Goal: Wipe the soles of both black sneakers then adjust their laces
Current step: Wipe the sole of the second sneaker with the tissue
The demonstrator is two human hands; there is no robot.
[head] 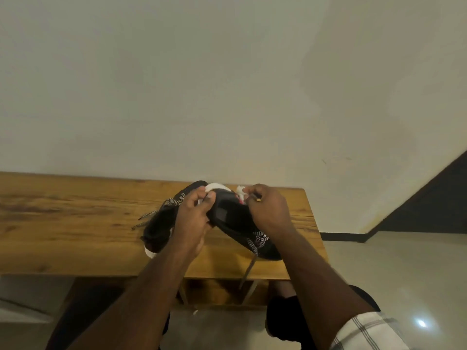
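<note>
The work looks to be in its wiping stage, on one of the two shoes: the right-hand sneaker (242, 223) is lifted and tilted between both hands, heel end up and away from the person, toe end down on the tabletop (75, 223), while a white cloth (241, 192) sits bunched against its raised heel edge. Whether this sole is nearly clean cannot be told, since the underside faces away from the camera. The other sneaker (161, 223) lies on the tabletop just to the left of the left hand's grip, its speckled laces (151, 215) trailing loose toward the left, so the lace step seems not yet done; a lace (249, 269) of the held shoe hangs over the tabletop's near edge below the right hand's grip. The left hand (194, 218) curls round the collar of the held shoe, thumb and fingers pinched near its white rim (218, 186), the forearm reaching up from lower left. The right hand (269, 210) is closed on the cloth, knuckles up, pressing it to the heel from the right side. I judge both soles may yet need attention, then both sets of laces.
</note>
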